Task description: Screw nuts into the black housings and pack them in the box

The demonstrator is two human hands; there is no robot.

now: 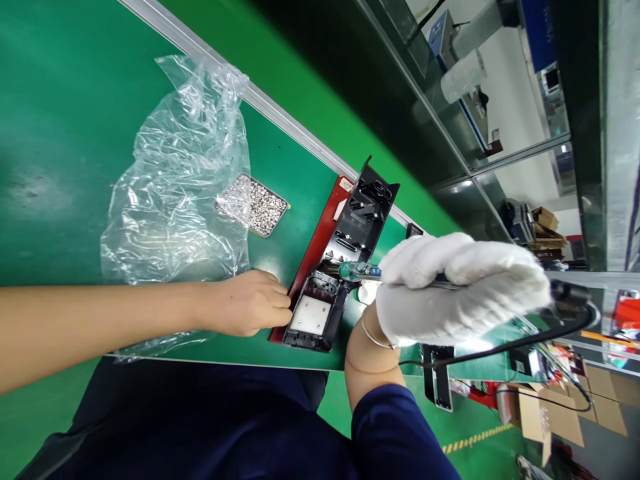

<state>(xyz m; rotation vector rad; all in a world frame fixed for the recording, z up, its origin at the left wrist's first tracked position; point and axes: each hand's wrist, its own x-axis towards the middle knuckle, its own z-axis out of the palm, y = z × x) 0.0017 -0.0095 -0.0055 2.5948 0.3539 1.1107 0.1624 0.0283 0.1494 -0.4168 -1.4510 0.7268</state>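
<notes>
the black housing (367,217) reaches up to the metal rail (290,127), its lower end near the front edge; open green tabletop (303,207) runs between its red strip (320,240) and the tray (279,219) of metal bits. green floor (335,400) below, boxes (557,420) off right. and the right hand (463,283), white-gloved, is wrapped round a driver (359,271), tip down in the housing! left hand (250,303), bare, fingers curled together at the housing's lower side, pinching or only touching, can't tell. a clear bag (175,180) crowds in, partly over the tray; a black cable (480,353) loops past the glove.
</notes>
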